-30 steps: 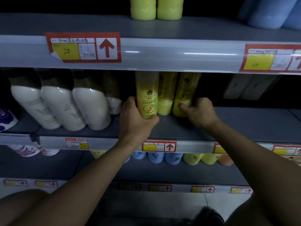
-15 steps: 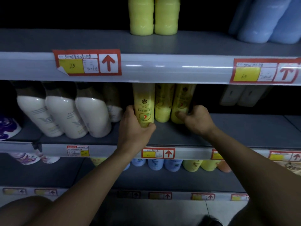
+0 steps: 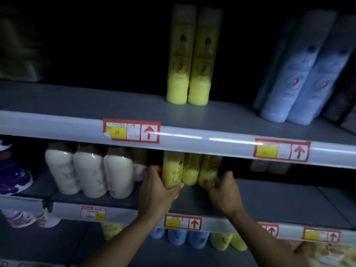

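Yellow front bottle gripped by L hand, R hand grips right bottle; white bottles just left.

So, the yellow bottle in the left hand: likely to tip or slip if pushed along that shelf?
Probably tippy: the yellow bottle is tall and narrow on a small base. It looks stiff: no dent where the left hand grips. It may slide readily on the smooth shelf.

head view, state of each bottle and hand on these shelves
left yellow bottle, upright, gripped by left hand
right yellow bottle, upright, gripped by right hand
middle yellow bottle, upright, not held
white bottles, upright in a row
top-shelf yellow bottles, upright, side by side
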Available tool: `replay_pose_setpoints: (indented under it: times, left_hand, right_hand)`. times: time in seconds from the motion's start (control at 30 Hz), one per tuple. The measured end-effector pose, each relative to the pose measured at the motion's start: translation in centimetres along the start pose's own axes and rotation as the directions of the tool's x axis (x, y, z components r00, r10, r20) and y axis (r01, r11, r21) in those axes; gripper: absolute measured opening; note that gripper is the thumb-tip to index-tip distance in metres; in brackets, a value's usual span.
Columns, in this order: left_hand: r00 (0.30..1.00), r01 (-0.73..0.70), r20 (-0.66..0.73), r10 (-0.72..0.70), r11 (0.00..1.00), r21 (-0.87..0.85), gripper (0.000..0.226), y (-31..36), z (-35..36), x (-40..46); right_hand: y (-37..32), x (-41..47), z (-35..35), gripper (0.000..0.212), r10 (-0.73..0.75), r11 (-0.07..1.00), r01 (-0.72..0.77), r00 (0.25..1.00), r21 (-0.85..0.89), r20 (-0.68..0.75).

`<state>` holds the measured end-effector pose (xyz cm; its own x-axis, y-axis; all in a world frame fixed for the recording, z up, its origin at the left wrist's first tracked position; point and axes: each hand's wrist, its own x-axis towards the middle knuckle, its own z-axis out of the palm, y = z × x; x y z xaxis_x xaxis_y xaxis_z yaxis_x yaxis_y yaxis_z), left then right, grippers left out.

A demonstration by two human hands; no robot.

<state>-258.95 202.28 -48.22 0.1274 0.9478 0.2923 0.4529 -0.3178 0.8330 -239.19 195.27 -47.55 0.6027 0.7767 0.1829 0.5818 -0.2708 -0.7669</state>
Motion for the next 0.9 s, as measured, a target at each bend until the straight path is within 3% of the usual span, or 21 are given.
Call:
replay_pose_setpoints:
  times: [0.17,0.23,0.33,0.4,0.47,0.6,0.67,0.77,0.83,0.9]
  left_hand:
    - [0.999,0.029,0.036,-0.029,0.999,-0.018,0.075,0.7,-0.8,-0.6]
    - [0.999,0.028,0.022,-0.028,1.0,-0.004,0.082,0.8,-1.3,-1.3]
    - [0.999,-0.031,-0.02,0.031,1.0,0.0,0.074,1.8,-3.1,-2.6]
    - [0.996,-0.08,-0.031,0.079,0.996,-0.034,0.047,3.6,-5.1,-3.8]
    - [0.979,-0.185,-0.099,0.178,0.981,-0.062,0.039,5.1,-6.9,-5.2]
    - [0.808,-0.549,-0.274,0.521,0.835,-0.032,0.009,10.5,-11.9,-7.1]
    - [0.735,-0.633,-0.306,0.605,0.774,0.01,0.003,13.0,-13.9,-6.1]
    - [0.686,-0.662,-0.307,0.66,0.741,0.113,0.009,16.2,-15.6,-2.5]
    - [0.71,-0.631,-0.257,0.655,0.755,0.182,0.015,18.0,-15.9,0.3]
    - [0.787,-0.551,-0.192,0.587,0.808,0.208,0.025,19.4,-15.3,3.5]
  right_hand:
    - [-1.6,-3.8,-1.2,0.06,-0.011,0.99,0.028,0.992,0.137,-0.126]
    - [-2.6,-5.7,-1.9,0.058,-0.04,0.985,0.064,0.988,0.161,-0.148]
    - [-4.8,-8.6,-3.4,0.055,-0.188,0.965,0.213,0.968,0.15,-0.166]
    - [-6.8,-10.0,-5.2,0.054,-0.344,0.922,0.371,0.915,0.109,-0.21]
    - [-9.6,-10.8,-7.3,0.047,-0.499,0.839,0.537,0.823,0.085,-0.271]
    - [-15.7,-10.3,-10.7,0.028,-0.692,0.682,0.731,0.645,-0.001,-0.324]
    - [-17.8,-8.6,-11.6,0.029,-0.666,0.701,0.712,0.667,0.024,-0.335]
    - [-20.1,-5.0,-12.3,0.034,-0.459,0.813,0.543,0.82,0.21,-0.341]
    - [-21.1,-2.4,-12.5,0.036,-0.316,0.865,0.399,0.905,0.306,-0.287]
    - [-21.8,0.1,-12.3,0.044,-0.28,0.903,0.332,0.936,0.271,-0.213]
